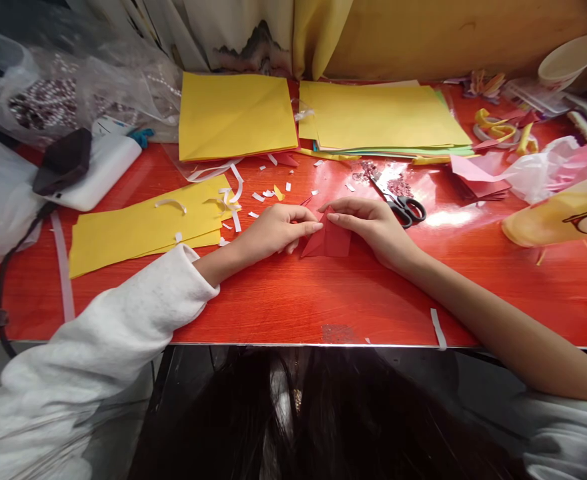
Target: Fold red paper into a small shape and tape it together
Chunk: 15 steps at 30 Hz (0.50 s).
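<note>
Near the table's (253, 313) front edge, both hands, left (287, 230) and right (368, 220), seemingly pinch folded red paper (334, 241), which uneven pulling could tear.

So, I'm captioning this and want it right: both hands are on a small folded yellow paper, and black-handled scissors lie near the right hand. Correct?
Not quite: the head view shows the small folded paper is red, not yellow. The left hand and right hand are both on it, and the black-handled scissors lie near the right hand.

White cup (568, 65), black cable (6, 261), pale curtain (243, 30), clear bag (116, 73), possibly beads (48, 103) inside
</note>
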Each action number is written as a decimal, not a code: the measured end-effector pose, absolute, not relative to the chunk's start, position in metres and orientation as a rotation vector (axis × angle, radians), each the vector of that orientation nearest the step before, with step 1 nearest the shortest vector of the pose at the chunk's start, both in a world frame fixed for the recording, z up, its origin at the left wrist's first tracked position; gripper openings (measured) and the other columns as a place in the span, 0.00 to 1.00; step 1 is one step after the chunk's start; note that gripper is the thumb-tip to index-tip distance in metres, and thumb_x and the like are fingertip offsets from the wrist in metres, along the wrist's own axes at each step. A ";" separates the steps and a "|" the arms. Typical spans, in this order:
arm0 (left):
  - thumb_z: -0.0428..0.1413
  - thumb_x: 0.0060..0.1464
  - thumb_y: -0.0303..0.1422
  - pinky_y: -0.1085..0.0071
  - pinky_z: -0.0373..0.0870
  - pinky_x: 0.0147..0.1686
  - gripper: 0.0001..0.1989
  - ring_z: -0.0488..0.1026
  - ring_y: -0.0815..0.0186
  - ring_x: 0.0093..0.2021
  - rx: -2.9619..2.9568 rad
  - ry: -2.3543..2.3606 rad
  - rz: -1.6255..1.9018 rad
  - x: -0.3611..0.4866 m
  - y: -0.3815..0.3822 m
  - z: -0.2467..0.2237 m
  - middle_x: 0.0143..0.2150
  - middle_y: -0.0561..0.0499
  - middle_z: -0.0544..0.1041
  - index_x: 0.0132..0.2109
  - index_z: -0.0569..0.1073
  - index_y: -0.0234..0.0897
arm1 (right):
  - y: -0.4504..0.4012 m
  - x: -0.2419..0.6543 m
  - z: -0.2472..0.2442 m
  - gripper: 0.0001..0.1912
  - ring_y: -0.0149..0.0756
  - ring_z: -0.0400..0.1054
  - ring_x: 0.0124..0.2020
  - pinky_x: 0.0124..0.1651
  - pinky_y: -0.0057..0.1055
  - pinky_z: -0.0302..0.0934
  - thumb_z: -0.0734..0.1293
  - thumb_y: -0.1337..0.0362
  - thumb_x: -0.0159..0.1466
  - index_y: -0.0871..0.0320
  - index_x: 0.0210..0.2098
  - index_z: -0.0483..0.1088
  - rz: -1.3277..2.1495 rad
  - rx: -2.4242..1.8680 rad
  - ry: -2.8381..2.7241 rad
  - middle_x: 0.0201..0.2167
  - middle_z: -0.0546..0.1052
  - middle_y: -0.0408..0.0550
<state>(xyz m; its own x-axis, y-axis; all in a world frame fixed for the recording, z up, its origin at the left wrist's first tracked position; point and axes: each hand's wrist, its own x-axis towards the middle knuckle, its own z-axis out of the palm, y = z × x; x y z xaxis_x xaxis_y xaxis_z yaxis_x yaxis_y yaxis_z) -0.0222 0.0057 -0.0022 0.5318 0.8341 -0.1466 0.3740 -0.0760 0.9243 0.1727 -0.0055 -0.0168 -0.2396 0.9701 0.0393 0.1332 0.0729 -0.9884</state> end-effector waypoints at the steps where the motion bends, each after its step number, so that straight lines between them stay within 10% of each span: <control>1: 0.54 0.56 0.36 0.80 0.53 0.15 0.09 0.58 0.78 0.15 1.666 1.034 0.543 -0.022 0.006 -0.002 0.15 0.58 0.64 0.35 0.72 0.33 | -0.006 0.173 -0.016 0.09 0.37 0.70 0.40 0.47 0.34 0.63 0.70 0.59 0.57 0.55 0.36 0.76 1.283 -1.142 -1.507 0.37 0.78 0.44; 15: 0.55 0.55 0.31 0.82 0.55 0.11 0.04 0.61 0.77 0.13 1.520 0.972 0.615 -0.022 0.010 -0.009 0.15 0.59 0.67 0.35 0.69 0.34 | -0.007 0.171 -0.018 0.11 0.31 0.69 0.27 0.31 0.29 0.64 0.71 0.64 0.55 0.53 0.39 0.73 1.328 -1.087 -1.395 0.29 0.76 0.40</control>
